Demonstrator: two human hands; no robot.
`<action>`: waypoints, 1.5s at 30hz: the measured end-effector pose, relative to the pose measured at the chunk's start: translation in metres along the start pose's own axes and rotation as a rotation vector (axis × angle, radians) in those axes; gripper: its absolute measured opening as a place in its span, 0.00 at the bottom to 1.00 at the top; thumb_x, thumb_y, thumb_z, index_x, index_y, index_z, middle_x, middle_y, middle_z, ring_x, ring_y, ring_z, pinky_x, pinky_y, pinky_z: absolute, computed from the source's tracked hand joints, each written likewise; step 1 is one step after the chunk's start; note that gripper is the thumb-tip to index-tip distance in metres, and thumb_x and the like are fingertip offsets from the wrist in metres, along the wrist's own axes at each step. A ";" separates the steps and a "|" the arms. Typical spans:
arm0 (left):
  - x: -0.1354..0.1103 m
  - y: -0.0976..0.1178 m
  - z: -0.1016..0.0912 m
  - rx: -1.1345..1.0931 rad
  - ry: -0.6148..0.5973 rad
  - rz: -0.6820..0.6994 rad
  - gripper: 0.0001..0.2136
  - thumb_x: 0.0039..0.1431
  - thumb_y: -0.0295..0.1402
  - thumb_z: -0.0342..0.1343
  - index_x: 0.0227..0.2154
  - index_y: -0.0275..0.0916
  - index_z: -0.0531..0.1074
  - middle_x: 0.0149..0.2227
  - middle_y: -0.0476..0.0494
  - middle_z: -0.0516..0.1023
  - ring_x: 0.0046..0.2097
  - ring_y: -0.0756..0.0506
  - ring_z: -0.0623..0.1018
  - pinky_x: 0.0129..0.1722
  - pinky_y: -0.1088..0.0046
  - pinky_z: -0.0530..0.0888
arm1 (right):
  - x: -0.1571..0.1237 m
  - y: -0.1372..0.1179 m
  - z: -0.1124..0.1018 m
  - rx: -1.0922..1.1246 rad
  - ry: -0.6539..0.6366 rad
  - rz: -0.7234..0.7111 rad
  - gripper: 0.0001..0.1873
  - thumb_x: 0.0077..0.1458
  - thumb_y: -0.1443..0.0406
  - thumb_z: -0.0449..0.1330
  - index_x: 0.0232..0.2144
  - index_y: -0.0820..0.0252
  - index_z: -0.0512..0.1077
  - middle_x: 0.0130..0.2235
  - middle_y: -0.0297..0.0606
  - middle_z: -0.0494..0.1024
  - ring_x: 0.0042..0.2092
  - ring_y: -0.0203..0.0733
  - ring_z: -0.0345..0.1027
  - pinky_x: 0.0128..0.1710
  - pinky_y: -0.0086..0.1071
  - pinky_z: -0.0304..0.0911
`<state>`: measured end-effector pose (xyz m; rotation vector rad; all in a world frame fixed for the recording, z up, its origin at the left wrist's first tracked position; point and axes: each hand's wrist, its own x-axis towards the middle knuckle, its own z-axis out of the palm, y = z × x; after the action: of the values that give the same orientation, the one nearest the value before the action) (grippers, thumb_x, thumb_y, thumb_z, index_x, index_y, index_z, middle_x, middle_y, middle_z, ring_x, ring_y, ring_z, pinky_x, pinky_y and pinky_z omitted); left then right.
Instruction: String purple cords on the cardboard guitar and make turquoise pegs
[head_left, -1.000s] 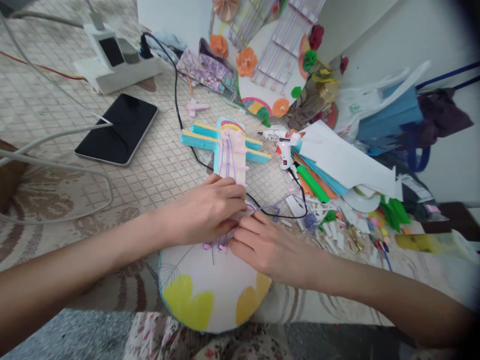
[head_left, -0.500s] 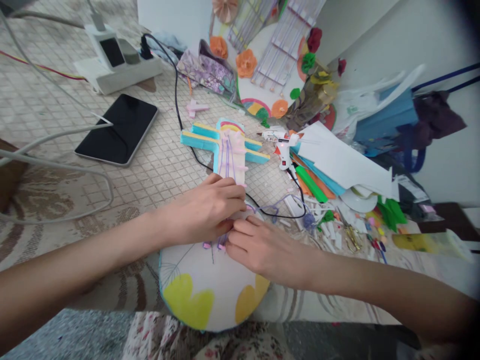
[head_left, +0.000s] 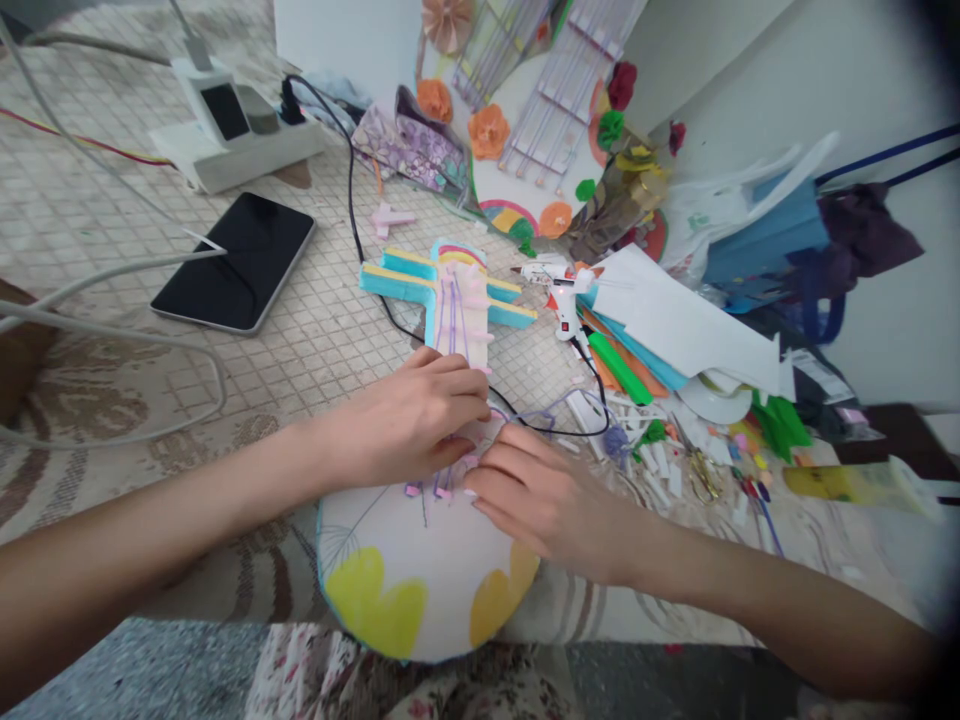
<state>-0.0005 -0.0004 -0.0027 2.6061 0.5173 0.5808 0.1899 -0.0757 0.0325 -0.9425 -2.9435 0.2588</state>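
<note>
A cardboard toy guitar (head_left: 442,610) lies flat at the table's front edge, its round white body towards me, with yellow and orange patches and a blue rim. Purple yarn (head_left: 452,310) runs along its neck as strings, between small pink pieces. My left hand (head_left: 420,415) rests across the base of the neck, fingers curled down over the yarn. What its fingertips pinch is hidden. Just to the right, my right hand (head_left: 547,500) is closed over the body beside the strings, fingers bent together. Its fingertips are partly hidden, and I cannot make out what they hold.
A glue gun (head_left: 566,305) lies right of the neck, its black cord looping towards the hands. Paper sheets (head_left: 690,320), a yarn ball (head_left: 616,442), scissors (head_left: 705,475) and scraps crowd the right. On the left are a tablet (head_left: 236,262) and a power strip (head_left: 247,155). Decorated guitars (head_left: 540,180) stand behind.
My right hand has shifted slightly right, away from my left fingers, baring more of the strings and pink pieces between them. My left hand stays in place on the guitar.
</note>
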 end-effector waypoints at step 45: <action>0.001 0.003 -0.005 0.010 -0.053 -0.017 0.08 0.64 0.32 0.48 0.41 0.41 0.72 0.42 0.45 0.73 0.45 0.43 0.70 0.46 0.62 0.64 | -0.044 0.150 0.018 0.052 0.694 0.825 0.15 0.54 0.62 0.57 0.43 0.62 0.68 0.44 0.47 0.72 0.42 0.46 0.68 0.40 0.37 0.65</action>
<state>-0.0008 -0.0009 0.0030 2.6159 0.5263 0.5031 0.3100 0.0165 -0.0103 -1.7481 -1.8165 0.0062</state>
